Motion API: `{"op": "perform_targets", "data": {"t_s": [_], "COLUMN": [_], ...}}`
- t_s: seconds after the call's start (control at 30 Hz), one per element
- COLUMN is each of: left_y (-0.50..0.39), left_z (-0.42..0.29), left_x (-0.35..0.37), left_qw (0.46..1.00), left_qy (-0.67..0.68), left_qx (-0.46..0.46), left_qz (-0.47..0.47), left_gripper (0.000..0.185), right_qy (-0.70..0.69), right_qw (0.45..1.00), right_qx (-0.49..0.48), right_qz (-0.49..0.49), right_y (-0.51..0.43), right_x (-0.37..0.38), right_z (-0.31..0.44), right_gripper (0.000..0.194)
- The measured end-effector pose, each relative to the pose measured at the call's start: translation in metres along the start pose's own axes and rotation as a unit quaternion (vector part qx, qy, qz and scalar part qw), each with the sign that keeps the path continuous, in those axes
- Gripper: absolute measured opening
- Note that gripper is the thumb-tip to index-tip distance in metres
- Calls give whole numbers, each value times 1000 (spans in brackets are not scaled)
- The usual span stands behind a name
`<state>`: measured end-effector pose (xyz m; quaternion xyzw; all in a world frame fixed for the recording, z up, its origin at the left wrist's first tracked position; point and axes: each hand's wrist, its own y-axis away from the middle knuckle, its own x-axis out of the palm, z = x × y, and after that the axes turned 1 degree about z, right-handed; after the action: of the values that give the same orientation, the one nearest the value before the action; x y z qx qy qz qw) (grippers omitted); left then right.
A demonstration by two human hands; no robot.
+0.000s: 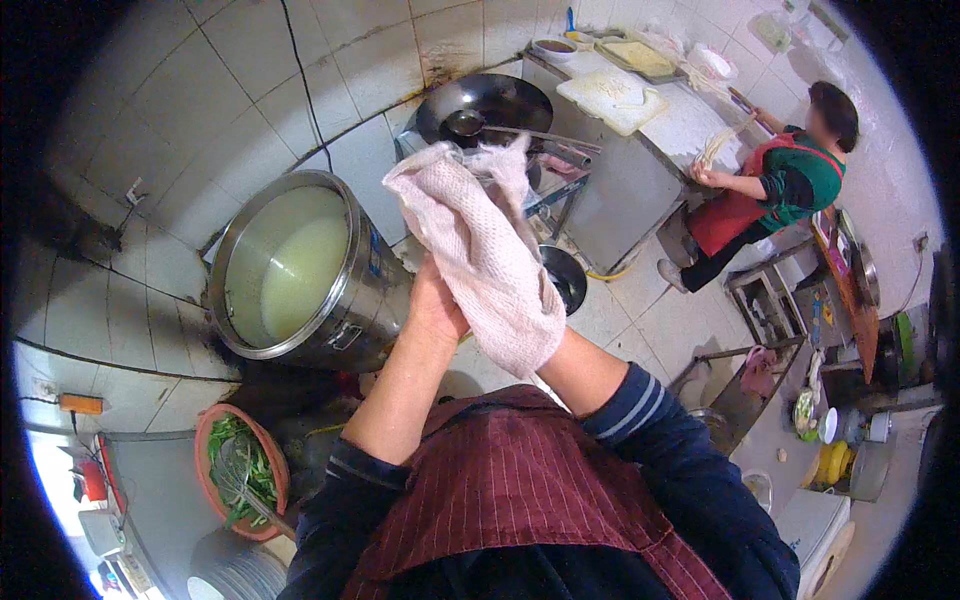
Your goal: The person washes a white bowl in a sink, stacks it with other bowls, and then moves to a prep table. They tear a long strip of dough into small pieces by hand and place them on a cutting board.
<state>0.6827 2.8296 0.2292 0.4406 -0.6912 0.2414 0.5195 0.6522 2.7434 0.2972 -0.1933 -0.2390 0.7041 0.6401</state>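
A pale pink, waffle-textured towel [487, 262] is bunched up in front of my chest. My left hand [441, 304] grips its left side from beneath, with the fingers mostly hidden by the fabric. The towel covers my right hand; only the right wrist [562, 360] shows at its lower edge, so the fingers cannot be seen. Left of my hands stands a large stainless steel pot [341, 300], filled with cloudy pale-green liquid [307, 255]. Beyond the towel sits a dark wok [517, 101] with a ladle [465, 122] in it.
At a counter [652, 142] on the right, a person [795, 176] in a red apron handles noodles [718, 148]. A black basin [562, 277] rests on the tiled floor. Leafy greens and a wire strainer [232, 476] lie in an orange tub [281, 457]. Shelving [772, 300] lines the right side.
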Motion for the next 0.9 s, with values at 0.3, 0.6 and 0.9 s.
{"op": "perform_targets", "data": {"t_s": [0.3, 0.6, 0.9], "left_y": [23, 37, 41], "left_z": [2, -41, 52], "left_x": [-1, 16, 22], "left_qw": [979, 822, 387], "left_qy": [-90, -504, -872], "left_qx": [169, 240, 185], "left_qz": [-67, 113, 234], "left_gripper": [42, 34, 41], "right_qy": [227, 34, -483], "right_qw": [969, 974, 733], "right_qx": [93, 195, 471], "right_qz": [30, 111, -93], "right_y": [25, 77, 143], "right_x": [26, -3, -33], "right_z": [-53, -43, -165], "right_gripper": [74, 35, 31]}}
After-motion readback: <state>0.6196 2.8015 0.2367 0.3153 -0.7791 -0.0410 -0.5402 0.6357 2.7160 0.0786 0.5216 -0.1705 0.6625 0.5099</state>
